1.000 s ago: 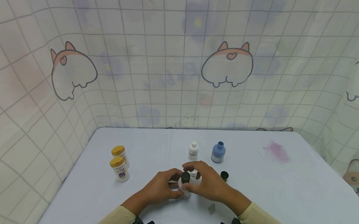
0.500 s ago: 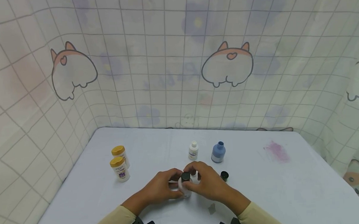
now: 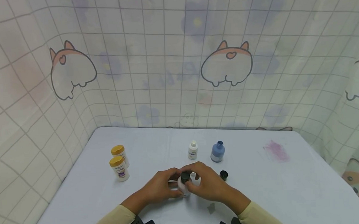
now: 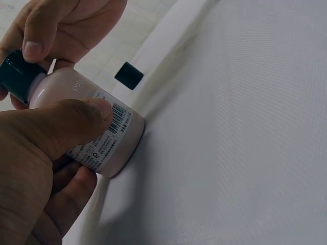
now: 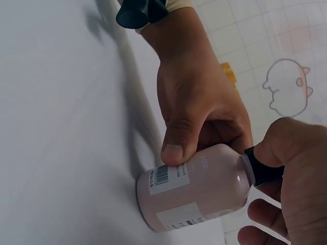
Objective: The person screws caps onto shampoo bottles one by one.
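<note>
A pale pink bottle (image 5: pixel 196 186) with a barcode label stands on the table in front of the person. My left hand (image 3: pixel 159 188) grips its body, thumb across the label in the left wrist view. My right hand (image 3: pixel 208 182) pinches the dark cap (image 4: pixel 19 76) at the bottle's neck between thumb and fingers. Whether the cap's thread is engaged cannot be seen. Behind the right fingers, a small white item is mostly hidden. A loose black cap (image 3: pixel 224 175) lies just beyond the right hand.
A blue bottle (image 3: pixel 218 152) without a cap and a small white bottle (image 3: pixel 193 150) stand farther back. Two white jars with yellow lids (image 3: pixel 119 168) are on the left. The white table (image 3: pixel 277 194) has a pink stain at right and a patterned curtain behind.
My right fingers have shifted slightly around the dark cap. The left hand keeps its grip on the bottle, and the other things stay where they were.
</note>
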{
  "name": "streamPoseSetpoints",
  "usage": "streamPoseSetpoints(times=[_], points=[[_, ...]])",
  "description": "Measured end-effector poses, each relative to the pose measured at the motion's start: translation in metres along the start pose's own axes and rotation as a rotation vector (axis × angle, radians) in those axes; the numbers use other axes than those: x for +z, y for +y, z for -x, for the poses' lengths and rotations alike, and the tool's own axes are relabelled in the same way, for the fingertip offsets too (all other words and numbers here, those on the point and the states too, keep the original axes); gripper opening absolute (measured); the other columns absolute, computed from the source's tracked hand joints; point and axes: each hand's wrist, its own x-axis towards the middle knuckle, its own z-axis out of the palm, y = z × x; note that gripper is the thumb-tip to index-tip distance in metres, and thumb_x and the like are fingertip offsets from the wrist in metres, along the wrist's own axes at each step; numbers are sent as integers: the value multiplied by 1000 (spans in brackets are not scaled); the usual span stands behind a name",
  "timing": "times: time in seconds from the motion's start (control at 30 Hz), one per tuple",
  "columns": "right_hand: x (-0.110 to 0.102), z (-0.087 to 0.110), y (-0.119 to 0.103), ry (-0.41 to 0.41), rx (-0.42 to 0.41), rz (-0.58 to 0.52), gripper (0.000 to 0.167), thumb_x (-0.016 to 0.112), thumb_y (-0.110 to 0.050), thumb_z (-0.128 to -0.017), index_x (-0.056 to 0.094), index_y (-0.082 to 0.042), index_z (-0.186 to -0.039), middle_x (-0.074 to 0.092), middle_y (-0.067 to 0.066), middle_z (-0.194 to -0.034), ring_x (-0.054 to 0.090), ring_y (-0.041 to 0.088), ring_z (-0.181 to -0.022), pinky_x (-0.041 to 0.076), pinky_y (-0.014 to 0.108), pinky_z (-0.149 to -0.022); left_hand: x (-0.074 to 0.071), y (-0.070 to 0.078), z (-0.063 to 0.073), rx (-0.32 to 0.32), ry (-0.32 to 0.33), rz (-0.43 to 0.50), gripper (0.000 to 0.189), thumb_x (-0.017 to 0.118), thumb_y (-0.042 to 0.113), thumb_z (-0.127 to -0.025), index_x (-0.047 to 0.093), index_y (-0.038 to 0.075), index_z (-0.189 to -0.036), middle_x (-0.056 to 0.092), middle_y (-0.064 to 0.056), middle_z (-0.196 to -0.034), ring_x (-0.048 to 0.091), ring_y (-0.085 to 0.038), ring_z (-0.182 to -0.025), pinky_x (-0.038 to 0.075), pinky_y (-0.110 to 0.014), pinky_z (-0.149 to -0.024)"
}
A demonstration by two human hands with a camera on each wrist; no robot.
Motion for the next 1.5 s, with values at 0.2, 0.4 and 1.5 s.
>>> streamPoseSetpoints(times=[0.2,0.4,1.5], points=[[3,-2,0,24,83,80,35,81,-29,-90,65,-20,-120,56,-11,-102,56,13,-94,54,28,-78,0,0,0,-1,-8,19,60,91,24,-80,61,18,-131,66,5,-129,63,-11,-118,51,-27,-102],[4,-1,0,36,67,76,45,81,-35,-90,63,-20,-128,59,-10,-114,57,15,-100,55,29,-81,0,-1,1,-2,-4,18,59,91,25,-80,61,18,-130,67,5,-128,64,-11,-118,51,-28,-102],[3,-2,1,23,-18,26,39,74,-14,-92,65,-22,-129,61,-16,-121,56,10,-104,56,33,-81,0,1,0,-5,9,-3,61,92,24,-79,61,15,-130,68,3,-128,63,-12,-118,52,-30,-103]])
